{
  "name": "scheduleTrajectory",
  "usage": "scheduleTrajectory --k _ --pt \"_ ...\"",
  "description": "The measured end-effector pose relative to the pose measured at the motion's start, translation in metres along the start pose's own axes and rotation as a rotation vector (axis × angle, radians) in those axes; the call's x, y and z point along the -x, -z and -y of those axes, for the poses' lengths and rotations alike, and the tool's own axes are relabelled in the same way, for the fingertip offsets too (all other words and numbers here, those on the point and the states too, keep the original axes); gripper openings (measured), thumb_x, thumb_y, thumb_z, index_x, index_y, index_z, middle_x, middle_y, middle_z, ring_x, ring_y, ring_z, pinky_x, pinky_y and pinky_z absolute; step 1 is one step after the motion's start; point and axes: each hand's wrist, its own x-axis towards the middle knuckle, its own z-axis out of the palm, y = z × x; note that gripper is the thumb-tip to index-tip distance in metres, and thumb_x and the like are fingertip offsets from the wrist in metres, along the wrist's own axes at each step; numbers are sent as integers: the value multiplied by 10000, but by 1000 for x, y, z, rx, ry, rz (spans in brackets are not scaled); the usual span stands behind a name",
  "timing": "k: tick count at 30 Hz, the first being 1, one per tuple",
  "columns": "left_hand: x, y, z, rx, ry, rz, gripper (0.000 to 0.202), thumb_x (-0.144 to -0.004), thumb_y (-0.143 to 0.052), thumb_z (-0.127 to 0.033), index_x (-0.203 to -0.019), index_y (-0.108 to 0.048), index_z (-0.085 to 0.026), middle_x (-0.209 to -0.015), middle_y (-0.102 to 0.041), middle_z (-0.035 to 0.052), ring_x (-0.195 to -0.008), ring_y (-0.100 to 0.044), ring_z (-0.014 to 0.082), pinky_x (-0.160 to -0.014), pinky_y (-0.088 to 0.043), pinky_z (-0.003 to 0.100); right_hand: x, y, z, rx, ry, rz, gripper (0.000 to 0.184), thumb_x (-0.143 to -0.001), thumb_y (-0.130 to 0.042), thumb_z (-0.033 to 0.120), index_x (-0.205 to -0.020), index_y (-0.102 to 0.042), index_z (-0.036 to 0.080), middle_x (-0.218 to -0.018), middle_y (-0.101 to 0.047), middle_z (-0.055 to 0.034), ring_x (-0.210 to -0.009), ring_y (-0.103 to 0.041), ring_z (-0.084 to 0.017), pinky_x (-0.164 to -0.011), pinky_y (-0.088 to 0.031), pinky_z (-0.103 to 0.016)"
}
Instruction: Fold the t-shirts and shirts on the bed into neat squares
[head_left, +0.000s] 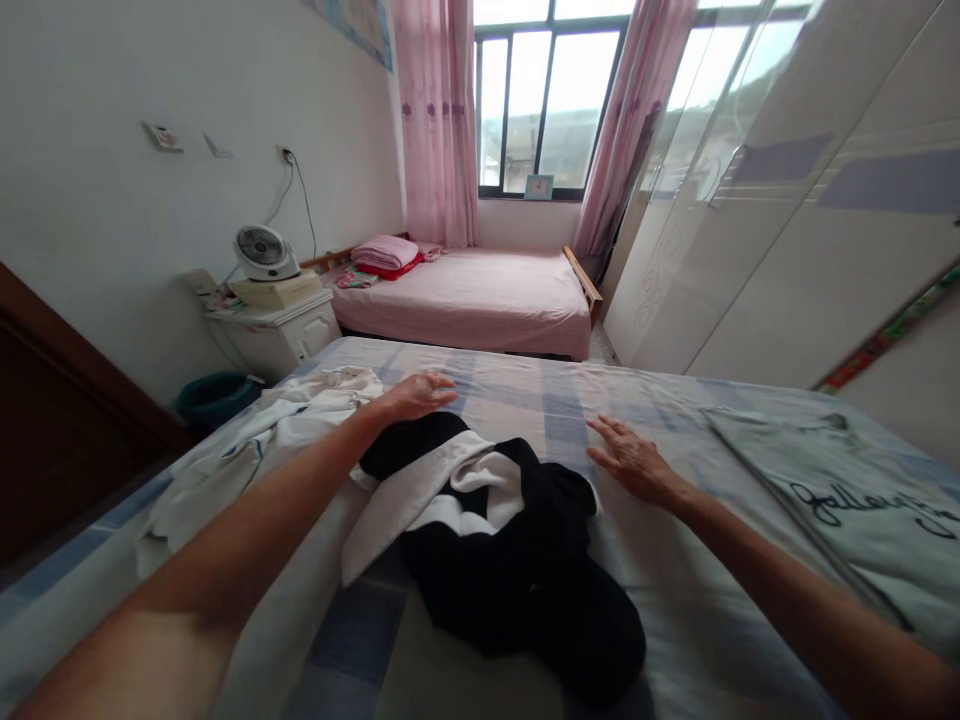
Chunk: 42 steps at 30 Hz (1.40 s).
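Note:
A crumpled black and white garment (495,540) lies in the middle of the bed with the blue checked sheet (525,395). My left hand (416,395) reaches over its far left edge, fingers stretched out flat and slightly blurred, holding nothing. My right hand (634,460) rests flat on the sheet just right of the garment, fingers spread and apart. A rumpled white garment (281,425) lies left of my left forearm. A pale grey T-shirt with black script (847,490) is laid flat at the right side of the bed.
A second bed with a pink cover (487,295) and folded pink bedding (386,252) stands under the window. A white nightstand (281,330) with a small fan (262,252) is at the left, a teal bin (214,398) below it. White wardrobe doors (787,200) line the right.

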Motion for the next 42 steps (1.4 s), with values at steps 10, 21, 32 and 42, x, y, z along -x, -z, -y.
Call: scheduleTrajectory --k 10,21,32,42 --pt "160 4 -112 -137 -282 189 427 -795 -593 -484 -1121 -622 -211 -1063 -635 92 -985 -581 264 -862 -457 378 74 -13 33 -12 -12 -78 496 -885 -348 366 -1322 -496 181 -1429 -427 -127 -1320 -365 -271 -1045 -316 -446" --pt "90 35 -120 738 65 -94 359 -814 -514 -494 -729 -605 -157 -596 -582 -13 -540 -546 137 -497 -431 242 80 -15 39 -70 21 -228 433 -903 -341 359 -1234 -564 190 -1352 -517 -101 -1264 -434 -219 -1053 -295 -388" --pt "-26 131 -220 1103 -345 -433 315 -860 -530 -445 -998 -570 -165 -891 -670 23 -960 -645 189 -846 -518 312 92 4 31 -1060 95 -153 643 -890 -204 637 -764 -649 190 -773 -686 -35 -796 -627 -215 -774 -494 -363" --pt "9 133 -189 994 -283 -400 348 -804 -626 -424 -1048 -605 -177 -982 -687 35 -1081 -604 246 -921 -514 381 92 36 2 -1149 -244 -535 483 -835 -420 580 -1007 -619 175 -769 -661 -48 -697 -617 -220 -612 -505 -350"
